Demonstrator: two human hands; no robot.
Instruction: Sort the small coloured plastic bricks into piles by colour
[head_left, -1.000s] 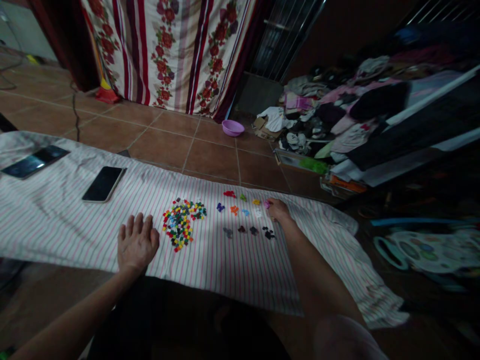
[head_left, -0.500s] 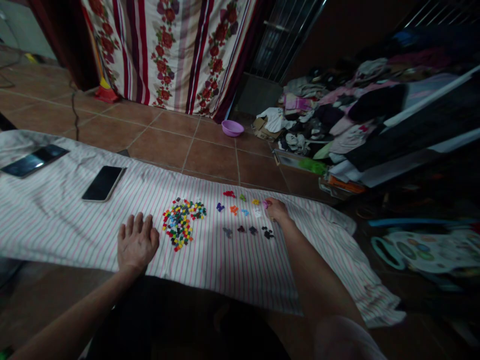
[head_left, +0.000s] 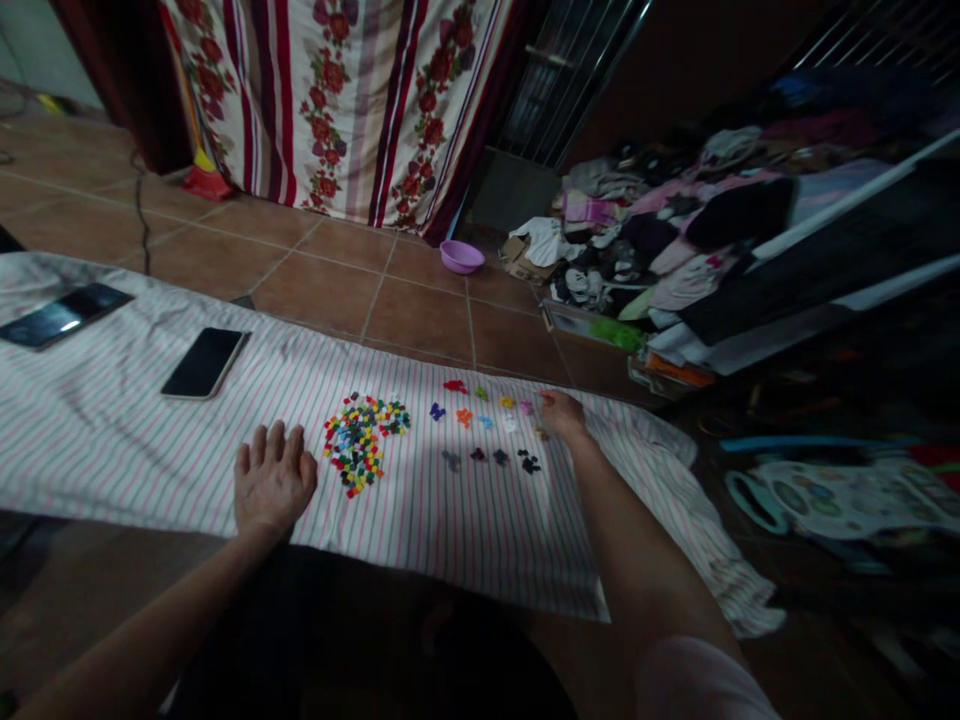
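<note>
Coloured pieces (head_left: pixel 365 443) lie heaped midway along striped cloth (head_left: pixel 112 440); sorted clusters (head_left: pixel 487 440) just right. Left hand (head_left: pixel 271 482) flat beside heap, fingers spread. Right hand (head_left: pixel 564 413) fingers bunched at far-edge clusters; pinch unclear. Risk: forearm drag could remix clusters.

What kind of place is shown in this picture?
Probably a room in a home: a tiled floor, a flowered curtain and a heap of clothes at the right. A striped cloth holds small coloured pieces.

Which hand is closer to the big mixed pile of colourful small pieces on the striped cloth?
Left. The left hand lies flat just left of the pile; the right hand is far to its right, past the small sorted groups.
</note>
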